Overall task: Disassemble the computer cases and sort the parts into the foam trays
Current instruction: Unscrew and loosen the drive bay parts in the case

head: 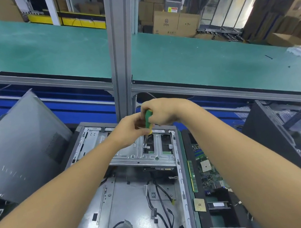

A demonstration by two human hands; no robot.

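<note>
A grey side panel (22, 141) leans left of the open computer case (119, 203) lying flat at centre, above whose drive cage (132, 155) the left hand (129, 130) pinches a green-and-yellow screwdriver (148, 118) by its lower handle and the right hand (161, 112) grips its top, a motherboard (208, 171) lying just to the right.

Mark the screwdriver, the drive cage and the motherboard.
screwdriver (148, 116), head view, on its green handle.
drive cage (130, 155), head view, on its bare metal plate.
motherboard (205, 165), head view, on its square processor socket.
</note>
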